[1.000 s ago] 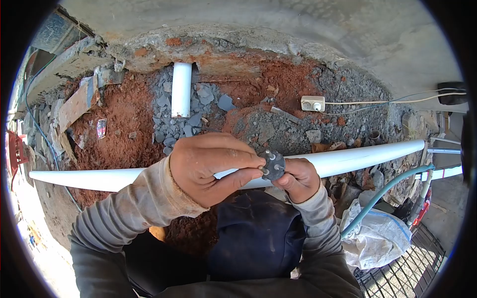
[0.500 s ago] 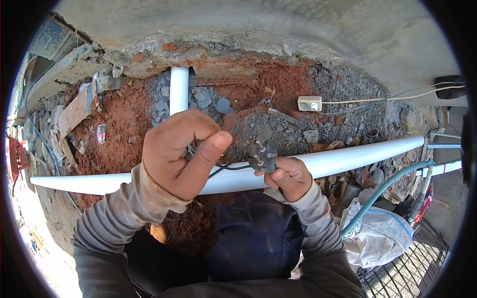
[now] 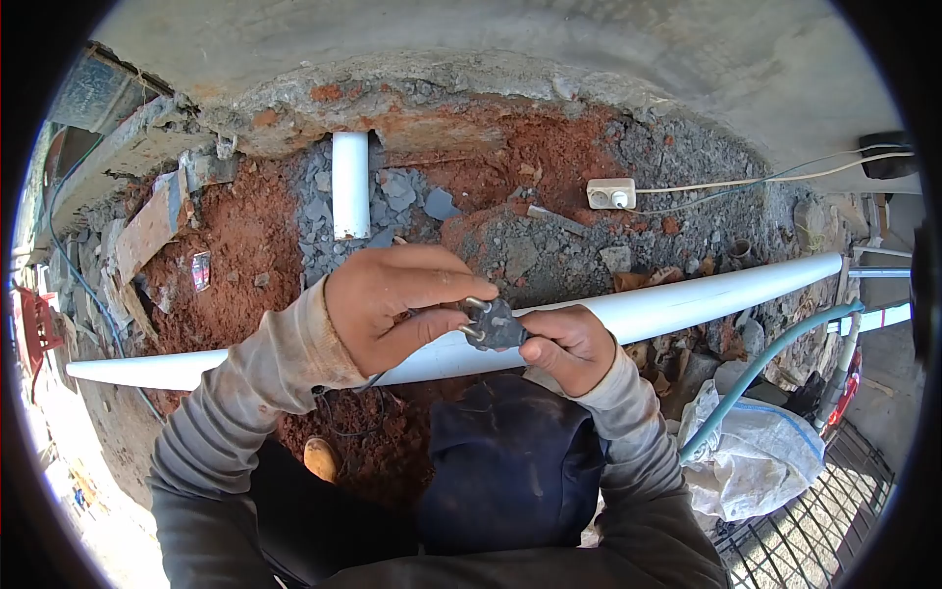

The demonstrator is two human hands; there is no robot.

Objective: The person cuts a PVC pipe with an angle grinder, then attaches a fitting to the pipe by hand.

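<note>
A black two-pin power plug (image 3: pixel 496 326) is between my hands, its metal pins pointing left. My right hand (image 3: pixel 571 346) grips the plug's body between thumb and fingers. With thumb and forefinger, my left hand (image 3: pixel 392 309) pinches at the pins from the other side. Part of a thin dark cable (image 3: pixel 355 424) shows below my left wrist. Behind and under both hands runs a long white pipe (image 3: pixel 677 306), lying across the dug soil.
A short white pipe (image 3: pixel 350 187) comes out under the concrete wall (image 3: pixel 510 49). A white socket block (image 3: pixel 610 193) with a plug in it rests on the rubble. To the right are a teal hose (image 3: pixel 751 378), a white sack (image 3: pixel 760 456) and a metal grid (image 3: pixel 810 515).
My left hand has moved right and down, and its fingers now meet the plug's pins. The plug has turned, from pins facing up to pins facing left.
</note>
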